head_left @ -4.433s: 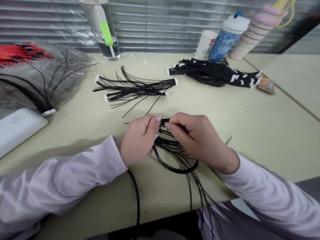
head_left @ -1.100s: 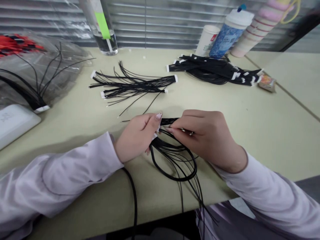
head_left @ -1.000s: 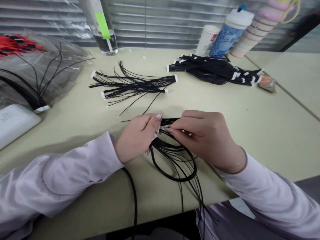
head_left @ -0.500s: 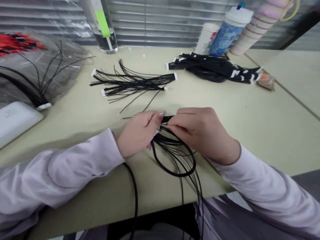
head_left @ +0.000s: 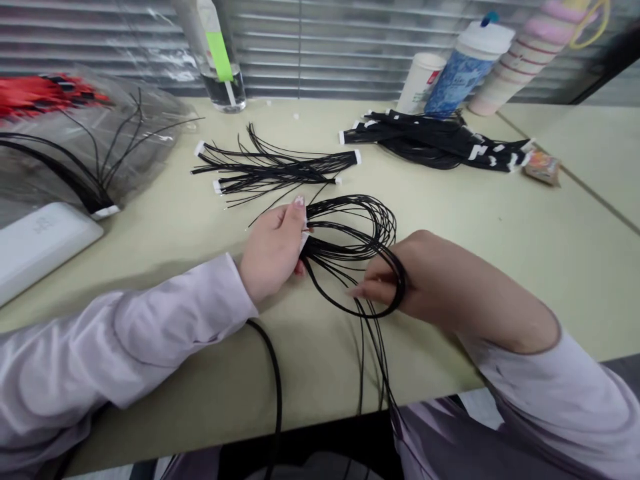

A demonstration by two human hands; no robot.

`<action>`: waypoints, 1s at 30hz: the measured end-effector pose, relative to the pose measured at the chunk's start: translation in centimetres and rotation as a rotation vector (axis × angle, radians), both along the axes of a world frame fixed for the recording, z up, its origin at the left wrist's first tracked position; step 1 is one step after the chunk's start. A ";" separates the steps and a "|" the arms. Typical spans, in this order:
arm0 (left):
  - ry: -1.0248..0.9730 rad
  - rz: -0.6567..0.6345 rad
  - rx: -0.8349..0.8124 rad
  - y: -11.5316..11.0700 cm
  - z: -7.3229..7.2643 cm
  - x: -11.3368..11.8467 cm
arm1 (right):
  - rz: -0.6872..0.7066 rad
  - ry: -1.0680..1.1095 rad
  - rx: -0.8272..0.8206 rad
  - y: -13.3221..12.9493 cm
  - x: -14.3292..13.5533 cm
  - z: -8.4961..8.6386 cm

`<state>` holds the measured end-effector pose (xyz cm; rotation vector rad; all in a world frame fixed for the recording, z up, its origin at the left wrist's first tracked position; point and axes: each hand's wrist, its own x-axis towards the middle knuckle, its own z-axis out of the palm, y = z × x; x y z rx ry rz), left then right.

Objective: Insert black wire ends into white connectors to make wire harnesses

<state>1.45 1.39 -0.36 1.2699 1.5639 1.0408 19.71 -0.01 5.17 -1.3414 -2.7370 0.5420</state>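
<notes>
Pinching a small white connector (head_left: 304, 235) between thumb and fingertips, the left hand (head_left: 273, 250) rests on the pale green worktop (head_left: 500, 227), closed on the end of a bundle of thin black wires (head_left: 350, 230). From that hand the wires arc away and curve round to the right hand (head_left: 425, 283), which lies just beside it, fingers curled around the looped strands; loose wire ends trail past the near edge of the worktop toward the lap. Both arms wear pale lilac sleeves (head_left: 150, 333). Beyond the left hand lies a spread fan of black wires with white connectors (head_left: 273, 170). Farther off, beyond the right hand, sits a thicker pile of black harnesses (head_left: 440, 140), and behind it a white paper cup (head_left: 420, 83), a blue patterned bottle (head_left: 463, 67) and a pink ridged tumbler (head_left: 520, 60). Far out to the left of the left hand are a clear plastic bag (head_left: 75, 147) holding wires and a white flat device (head_left: 40, 240). A clear bottle with a green label (head_left: 220, 60) stands at the far edge.
</notes>
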 end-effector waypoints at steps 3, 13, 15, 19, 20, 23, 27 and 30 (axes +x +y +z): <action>-0.008 -0.001 -0.007 0.0 0.0 0.1 | 0.014 0.113 0.003 0.3 -0.4 -1.1; -0.003 -0.016 -0.039 -0.1 0.7 0.1 | 0.051 0.225 0.030 0.4 -1.6 -3.0; -0.001 -0.016 -0.039 -0.2 0.7 0.1 | 0.056 0.283 -0.017 0.6 -1.7 -3.2; 0.023 -0.032 -0.015 -0.2 0.6 0.1 | 0.021 0.332 -0.070 1.0 -1.8 -3.8; 0.026 -0.032 -0.008 -0.2 0.6 0.1 | 0.011 0.335 -0.094 1.0 -1.8 -3.9; 0.032 -0.031 0.003 -0.2 0.6 0.1 | 0.002 0.330 -0.137 1.0 -1.9 -4.1; 0.062 -0.050 -0.003 -0.2 0.7 0.1 | -0.013 0.336 -0.096 0.9 -2.1 -4.0; 0.068 -0.065 0.004 -0.2 0.8 0.1 | 0.004 0.342 -0.127 0.8 -2.1 -3.8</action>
